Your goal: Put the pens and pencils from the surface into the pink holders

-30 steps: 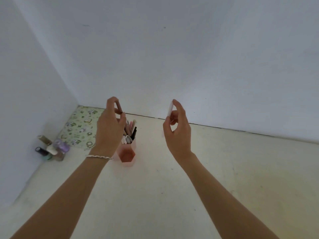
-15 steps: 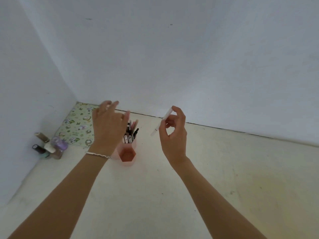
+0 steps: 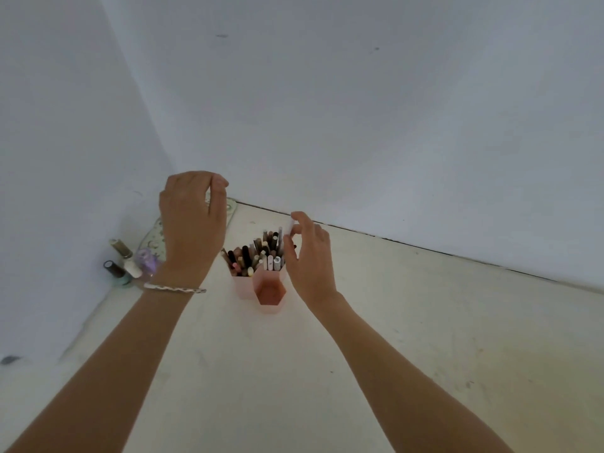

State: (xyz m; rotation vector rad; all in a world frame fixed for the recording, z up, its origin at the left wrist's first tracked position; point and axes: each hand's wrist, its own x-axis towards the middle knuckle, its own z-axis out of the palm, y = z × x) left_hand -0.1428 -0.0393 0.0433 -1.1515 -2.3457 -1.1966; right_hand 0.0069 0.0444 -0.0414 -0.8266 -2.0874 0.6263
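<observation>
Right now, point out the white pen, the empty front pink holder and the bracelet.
white pen [image 3: 292, 224], head view, on the top end showing above the right hand's fingers.
empty front pink holder [image 3: 273, 306], head view, on its front wall.
bracelet [image 3: 175, 288], head view, on the band across the left wrist.

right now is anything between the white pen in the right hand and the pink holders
Nothing separate blocks it. The right hand holds the white pen just above the holders. The rear cells are crowded with upright pens, so it must slip between them; the front cell looks empty.
</observation>
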